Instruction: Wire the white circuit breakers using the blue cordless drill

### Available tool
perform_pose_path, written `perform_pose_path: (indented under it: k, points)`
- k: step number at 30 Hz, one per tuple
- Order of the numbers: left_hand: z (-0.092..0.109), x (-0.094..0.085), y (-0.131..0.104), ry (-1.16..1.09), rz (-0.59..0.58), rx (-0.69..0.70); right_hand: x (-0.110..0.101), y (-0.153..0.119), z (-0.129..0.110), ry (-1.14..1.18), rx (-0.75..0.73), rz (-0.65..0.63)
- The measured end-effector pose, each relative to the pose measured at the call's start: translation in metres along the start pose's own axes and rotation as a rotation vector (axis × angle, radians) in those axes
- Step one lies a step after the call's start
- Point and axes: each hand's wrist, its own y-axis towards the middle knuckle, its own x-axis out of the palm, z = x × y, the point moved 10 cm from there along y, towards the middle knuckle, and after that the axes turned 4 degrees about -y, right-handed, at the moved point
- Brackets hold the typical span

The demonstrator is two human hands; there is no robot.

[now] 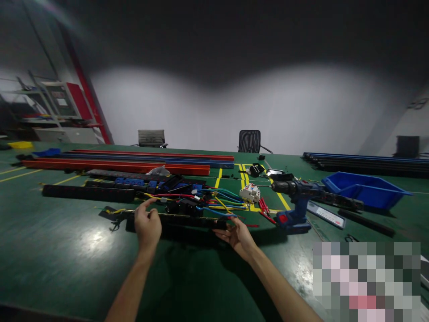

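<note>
A long black strip-like housing [187, 220] lies across in front of me, held at both ends. My left hand [147, 223] is closed round its left part, where yellow wires and a black tail stick out. At the right end, my right hand [237, 235] pinches the strip between thumb and fingers. Just behind it are a black block-shaped part [184, 207] and a bundle of blue, green, yellow and red wires [221, 203]. The wires run toward a white circuit breaker [250, 193]. A second black bar [89, 193] lies behind my left hand.
A blue cordless drill [298, 203] stands to the right, its long bit pointing left. Beyond it are a blue bin [365, 190] and a flat whitish case [326, 214]. Long orange rails [117, 167] lie at the back left, black rails [365, 163] at the back right. The right foreground is pixelated.
</note>
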Motion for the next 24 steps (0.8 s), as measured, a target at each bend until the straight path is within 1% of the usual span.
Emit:
perform_pose_path:
  k: [1,2,4,7,10,12,15,17,21,24]
  points:
    - [0.004,0.013,0.018,0.191,-0.122,0.042,-0.001,0.0,-0.001,0.004,-0.001,0.008]
    - [0.003,0.031,0.031,0.352,-0.292,0.054,-0.002,-0.001,-0.001,0.007,-0.003,0.017]
    - [0.0,0.049,0.051,0.413,-0.431,0.037,-0.003,-0.002,-0.001,0.003,-0.002,0.035]
    - [-0.01,0.073,0.065,0.429,-0.572,-0.002,-0.003,-0.002,0.001,-0.001,0.017,0.05]
    - [-0.027,0.092,0.069,0.441,-0.691,-0.027,-0.004,-0.001,0.002,0.023,0.037,0.047]
    - [-0.038,0.102,0.072,0.443,-0.747,-0.034,-0.004,0.0,0.002,0.042,0.04,0.046]
    - [-0.049,0.109,0.081,0.441,-0.779,-0.024,-0.004,0.001,0.002,0.054,0.043,0.047]
    - [-0.051,0.11,0.089,0.437,-0.762,-0.005,-0.006,0.002,0.004,0.059,0.054,0.058]
    - [-0.048,0.11,0.105,0.45,-0.658,0.046,-0.009,0.007,0.008,0.065,0.081,0.098]
    - [-0.046,0.11,0.107,0.481,-0.57,0.078,-0.012,0.011,0.006,0.051,0.073,0.133]
